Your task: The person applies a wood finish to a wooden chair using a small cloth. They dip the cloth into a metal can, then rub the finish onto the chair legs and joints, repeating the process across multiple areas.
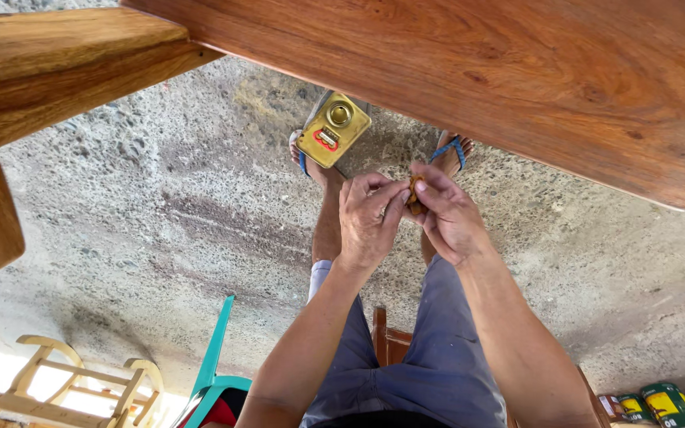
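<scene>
Both of my hands meet in front of me above the concrete floor. My left hand (368, 218) and my right hand (447, 215) pinch a small brown piece (414, 194), perhaps a scrap of sandpaper or cloth, between the fingertips. Most of it is hidden by my fingers. Just beyond my hands a yellow rectangular metal can (332, 129) with a round cap rests on the floor by my sandalled feet (453, 150). A large varnished reddish wooden panel (517, 71) looms above and to the right of my hands.
Another wooden part (33, 71) juts in at the upper left. Unfinished pale wooden chair frames (65, 384) stand at the lower left, next to a teal plastic chair (214, 364). Several paint tins (660, 404) sit at the lower right. I sit on a wooden stool (388, 341).
</scene>
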